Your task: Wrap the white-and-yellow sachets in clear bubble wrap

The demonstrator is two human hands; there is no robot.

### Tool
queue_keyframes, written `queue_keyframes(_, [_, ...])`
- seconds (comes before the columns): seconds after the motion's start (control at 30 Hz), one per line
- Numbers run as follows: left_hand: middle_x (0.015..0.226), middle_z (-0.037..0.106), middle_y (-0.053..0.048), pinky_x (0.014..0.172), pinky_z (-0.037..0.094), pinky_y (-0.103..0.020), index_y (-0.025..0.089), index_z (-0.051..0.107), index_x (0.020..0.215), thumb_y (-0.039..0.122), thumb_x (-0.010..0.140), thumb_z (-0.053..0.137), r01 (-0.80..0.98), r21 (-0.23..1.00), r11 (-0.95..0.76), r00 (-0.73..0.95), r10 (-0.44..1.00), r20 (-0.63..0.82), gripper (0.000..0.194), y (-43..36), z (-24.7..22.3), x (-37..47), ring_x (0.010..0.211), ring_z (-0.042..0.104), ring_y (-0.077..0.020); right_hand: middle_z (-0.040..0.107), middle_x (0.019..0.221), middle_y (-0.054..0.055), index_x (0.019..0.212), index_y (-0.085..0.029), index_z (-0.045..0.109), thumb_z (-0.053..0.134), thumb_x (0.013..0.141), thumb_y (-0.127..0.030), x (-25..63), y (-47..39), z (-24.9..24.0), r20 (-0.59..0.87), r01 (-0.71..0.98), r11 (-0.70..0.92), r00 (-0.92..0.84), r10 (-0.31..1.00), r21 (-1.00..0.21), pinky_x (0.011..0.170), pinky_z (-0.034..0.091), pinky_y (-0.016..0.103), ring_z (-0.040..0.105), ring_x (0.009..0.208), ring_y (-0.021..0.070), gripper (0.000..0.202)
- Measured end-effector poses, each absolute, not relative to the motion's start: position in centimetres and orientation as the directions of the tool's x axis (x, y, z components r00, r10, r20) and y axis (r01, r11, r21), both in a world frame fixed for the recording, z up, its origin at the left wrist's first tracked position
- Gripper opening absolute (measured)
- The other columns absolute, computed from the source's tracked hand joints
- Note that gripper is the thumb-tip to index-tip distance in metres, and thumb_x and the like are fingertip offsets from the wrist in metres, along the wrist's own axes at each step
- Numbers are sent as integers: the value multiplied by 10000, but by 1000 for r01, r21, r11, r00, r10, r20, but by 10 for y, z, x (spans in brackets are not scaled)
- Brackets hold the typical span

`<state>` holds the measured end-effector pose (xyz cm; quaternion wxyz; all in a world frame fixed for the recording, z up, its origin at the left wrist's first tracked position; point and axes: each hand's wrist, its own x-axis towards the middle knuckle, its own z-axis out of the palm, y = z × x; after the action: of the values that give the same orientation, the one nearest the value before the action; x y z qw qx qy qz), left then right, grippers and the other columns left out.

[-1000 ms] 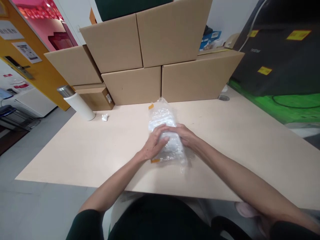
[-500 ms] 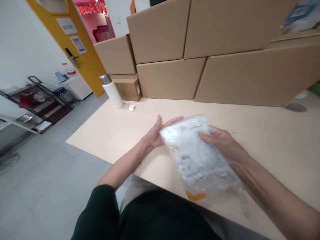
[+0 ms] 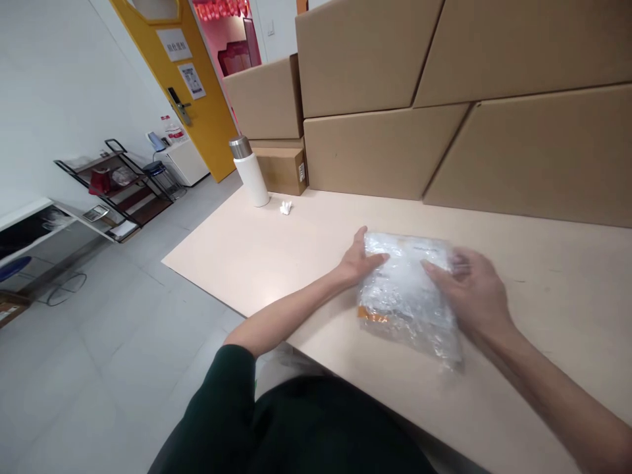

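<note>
A clear, crinkled plastic package [image 3: 407, 289] with white contents and an orange patch is held over the near part of the pale table [image 3: 306, 250]. My left hand [image 3: 363, 260] grips its left edge, the thumb lying on top and the other fingers partly hidden. On the opposite edge, my right hand [image 3: 471, 283] is closed round the package with its thumb on the upper face; this hand is somewhat blurred.
Large cardboard boxes [image 3: 365, 151] are stacked along the table's back. A white bottle [image 3: 251, 178] with a metal cap, a crumpled white scrap [image 3: 286, 208] and a small box [image 3: 281, 170] stand at the back left. Beyond are a yellow door [image 3: 197, 112] and a shelf cart [image 3: 118, 184].
My left hand has closed on the package's left edge, its thumb now on top. The package is turned more level with the table, and the camera view has swung left.
</note>
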<state>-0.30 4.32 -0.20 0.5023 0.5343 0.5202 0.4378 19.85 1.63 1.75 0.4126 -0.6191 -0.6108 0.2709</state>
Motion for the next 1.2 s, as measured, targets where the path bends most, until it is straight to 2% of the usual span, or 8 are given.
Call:
queue_keyframes(0.07, [1550, 364, -196, 1166, 292, -488, 159, 136, 1563, 423, 777, 730, 257, 966, -15, 113, 993, -14, 1020, 47, 1, -4, 1421, 363, -352, 463, 1410, 233, 1329, -150, 508, 559, 850, -534, 205, 22, 10, 396, 766, 252, 4, 918, -592, 1087, 346, 551, 429, 1316, 395, 617])
queue_keyframes(0.13, [1587, 292, -208, 1191, 242, -479, 139, 138, 1566, 418, 816, 687, 355, 931, -81, 156, 987, 26, 970, 50, 4, -2, 1469, 278, -344, 406, 1496, 216, 1357, -155, 493, 416, 938, -493, 209, 26, 3, 446, 810, 394, -187, 875, -434, 1170, 244, 517, 309, 1436, 360, 545])
queue_keyframes(0.3, [1642, 180, -118, 1199, 208, -529, 232, 361, 1499, 360, 879, 620, 575, 775, -263, 147, 965, 218, 684, 47, 6, 3, 1496, 207, -327, 427, 1495, 253, 1383, -35, 462, 250, 973, -523, 214, 31, -13, 281, 788, 493, -411, 867, -369, 1214, 220, 431, 305, 1462, 322, 672])
queue_keyframes(0.4, [1609, 296, -60, 1212, 195, -526, 281, 529, 1371, 395, 923, 561, 631, 653, -419, 324, 907, 270, 463, 42, 6, -2, 1501, 215, -295, 372, 1538, 249, 1425, -18, 415, 252, 937, -604, 220, 31, -18, 229, 814, 484, -429, 874, -321, 1217, 213, 464, 271, 1477, 332, 781])
queue_keyframes(0.47, [1590, 341, -70, 1216, 169, -544, 283, 511, 1388, 495, 877, 615, 616, 612, -497, 473, 854, 218, 562, 40, 9, -9, 1512, 184, -309, 331, 1570, 223, 1462, -51, 379, 265, 906, -659, 226, 31, -21, 183, 823, 485, -450, 874, -296, 1210, 229, 481, 240, 1491, 324, 832])
queue_keyframes(0.67, [1651, 150, -125, 1197, -13, -607, 232, 326, 1524, 657, 547, 826, 617, 622, -482, 630, 776, -24, 1176, 42, 18, -28, 1519, 19, -389, 207, 1624, 199, 1527, -99, 284, 440, 740, -803, 242, 35, -34, 90, 822, 536, -529, 844, -192, 1196, 263, 502, 135, 1513, 333, 1067])
queue_keyframes(1.03, [1647, 155, -113, 1144, -47, -683, 282, 296, 1534, 579, 542, 859, 629, 602, -492, 638, 769, -39, 1179, 43, 12, -28, 1507, 17, -431, 254, 1599, 232, 1553, -127, 191, 538, 661, -762, 242, 30, -50, 211, 794, 586, -552, 807, -163, 1160, 293, 562, 182, 1494, 382, 1149])
queue_keyframes(1.2, [1650, 106, -168, 1136, -71, -680, 219, 253, 1553, 555, 533, 867, 648, 605, -462, 652, 747, -127, 1237, 43, 22, -30, 1505, -33, -424, 227, 1619, 191, 1539, -154, 295, 541, 651, -771, 243, 28, -36, 77, 807, 562, -558, 826, -182, 1156, 307, 547, 149, 1502, 372, 1108])
